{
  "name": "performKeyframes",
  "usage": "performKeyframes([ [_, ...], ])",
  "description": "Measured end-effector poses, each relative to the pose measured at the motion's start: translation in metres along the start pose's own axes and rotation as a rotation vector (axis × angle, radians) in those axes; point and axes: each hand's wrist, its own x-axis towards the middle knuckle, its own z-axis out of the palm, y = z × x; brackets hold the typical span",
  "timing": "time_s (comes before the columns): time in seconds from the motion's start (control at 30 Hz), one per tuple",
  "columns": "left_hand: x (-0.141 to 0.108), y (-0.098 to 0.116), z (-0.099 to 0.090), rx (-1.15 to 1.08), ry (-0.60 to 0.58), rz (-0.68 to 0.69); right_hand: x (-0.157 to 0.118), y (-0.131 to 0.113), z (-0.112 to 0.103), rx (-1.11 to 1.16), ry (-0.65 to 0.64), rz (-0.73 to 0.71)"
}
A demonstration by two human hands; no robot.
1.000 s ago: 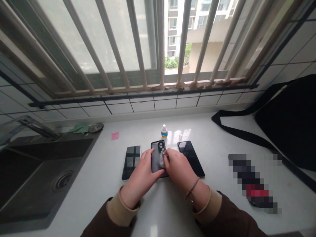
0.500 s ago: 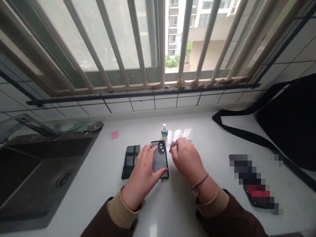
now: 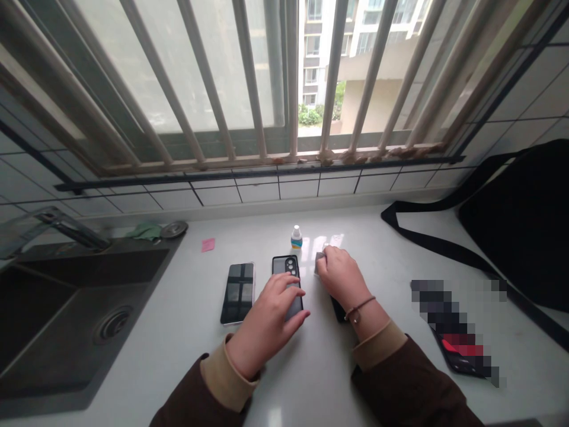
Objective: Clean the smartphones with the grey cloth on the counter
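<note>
A black-rimmed phone case (image 3: 278,264) with camera cut-outs lies on the counter, its lower part hidden by my left hand (image 3: 278,305). That hand is open, fingers spread over the case; I cannot tell whether it touches. To its left a smartphone (image 3: 237,292) lies face up with a dark screen. My right hand (image 3: 342,270) is closed on a small grey cloth (image 3: 319,263). Beneath the right hand a dark flat object (image 3: 338,309) shows only in part, perhaps a phone. A small white bottle (image 3: 296,237) with a blue and yellow label stands behind the case.
On the left is a sink (image 3: 53,332) with a faucet (image 3: 73,228), a green cloth (image 3: 144,232) and a metal strainer (image 3: 173,229). A pink note (image 3: 208,245) lies on the counter. At right are a black bag (image 3: 520,219) with its strap and a partly blurred dark item (image 3: 462,359).
My left hand has shifted right and nearer me, uncovering the smartphone and the case's top. My right hand has moved slightly right with the grey cloth, and more of the dark object shows.
</note>
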Motion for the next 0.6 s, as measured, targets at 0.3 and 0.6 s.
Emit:
performKeyframes([
  [0.3,0.001,0.002,0.0,-0.023,0.019,-0.02,0.001,0.0,0.01,-0.003,0.015,-0.001],
  [0.6,0.002,0.003,-0.001,0.001,0.047,0.03,-0.005,-0.003,-0.015,0.057,0.151,-0.015],
])
